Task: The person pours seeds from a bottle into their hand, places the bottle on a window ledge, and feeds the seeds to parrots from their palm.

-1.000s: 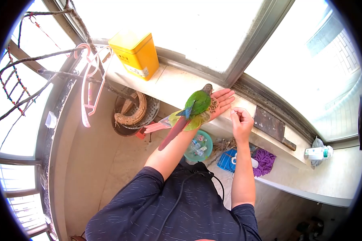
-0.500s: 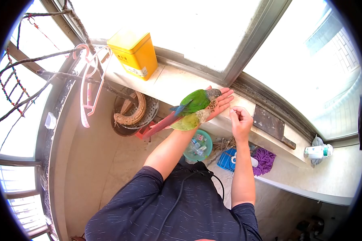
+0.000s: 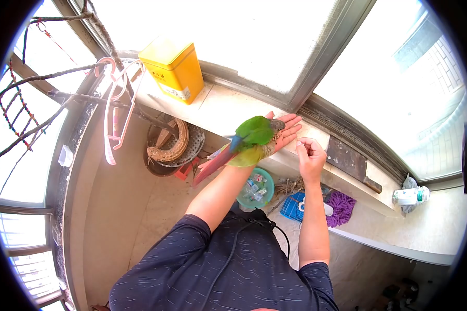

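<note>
My left hand (image 3: pixel 288 133) is palm up with its fingers stretched out, over the window ledge. A green parrot (image 3: pixel 255 130) with a grey head, blue wing feathers and a reddish tail stands across my palm and wrist. Pressed against it is a yellow-green parrot (image 3: pixel 248 156), mostly covered, its head hidden. Small brown pellets or seeds (image 3: pixel 277 136) lie on my palm, partly behind the green parrot's head. My right hand (image 3: pixel 311 156) is closed beside my left fingertips, thumb against the fingers. What it pinches, if anything, I cannot make out.
A yellow tin (image 3: pixel 174 72) stands on the ledge (image 3: pixel 220 106). Left are bare branches (image 3: pixel 62 72) with a pink hanger (image 3: pixel 109 132). Below sit a round pan (image 3: pixel 192 147) with a straw ring, a teal basin (image 3: pixel 267 194) and a purple cloth (image 3: pixel 341 208). A bottle (image 3: pixel 411 195) lies right.
The green parrot has shifted, its back turning more toward me and its head lowering over my palm. More of the yellow-green parrot is covered, and the tails have swung. Both hands hold still.
</note>
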The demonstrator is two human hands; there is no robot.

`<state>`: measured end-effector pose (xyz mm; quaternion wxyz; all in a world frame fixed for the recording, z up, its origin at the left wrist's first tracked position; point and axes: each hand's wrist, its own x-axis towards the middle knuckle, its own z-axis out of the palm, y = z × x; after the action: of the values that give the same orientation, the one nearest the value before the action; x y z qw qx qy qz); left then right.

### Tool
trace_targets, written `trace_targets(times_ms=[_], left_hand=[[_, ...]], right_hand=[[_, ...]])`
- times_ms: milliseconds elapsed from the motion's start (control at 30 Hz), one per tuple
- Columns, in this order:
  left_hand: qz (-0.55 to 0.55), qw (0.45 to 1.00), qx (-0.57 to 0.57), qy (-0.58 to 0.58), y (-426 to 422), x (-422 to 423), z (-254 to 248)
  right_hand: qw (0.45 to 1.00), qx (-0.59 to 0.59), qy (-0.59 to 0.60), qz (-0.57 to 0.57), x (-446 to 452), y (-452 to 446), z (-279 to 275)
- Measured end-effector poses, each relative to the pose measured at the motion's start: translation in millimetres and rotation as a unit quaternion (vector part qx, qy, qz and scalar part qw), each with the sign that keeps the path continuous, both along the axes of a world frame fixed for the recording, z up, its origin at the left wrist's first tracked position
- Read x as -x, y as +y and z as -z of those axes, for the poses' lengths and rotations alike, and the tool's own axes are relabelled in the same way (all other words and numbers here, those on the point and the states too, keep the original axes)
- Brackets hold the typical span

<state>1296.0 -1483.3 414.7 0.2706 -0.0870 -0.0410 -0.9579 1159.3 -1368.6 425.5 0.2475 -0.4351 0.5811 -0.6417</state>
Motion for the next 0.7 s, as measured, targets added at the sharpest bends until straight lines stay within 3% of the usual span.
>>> trace_targets(times_ms=[133, 700], left_hand=[[-0.013, 0.999, 0.032, -0.02, 1.7, 0.1, -1.5], [0.002, 1.0, -0.019, 0.0, -4.7, 6.5, 14.8]], right_hand=[[1.0, -0.002, 0.004, 0.0, -0.4, 0.6, -1.7], [1.0, 0.0, 0.005, 0.002, 0.1, 0.0, -0.4]])
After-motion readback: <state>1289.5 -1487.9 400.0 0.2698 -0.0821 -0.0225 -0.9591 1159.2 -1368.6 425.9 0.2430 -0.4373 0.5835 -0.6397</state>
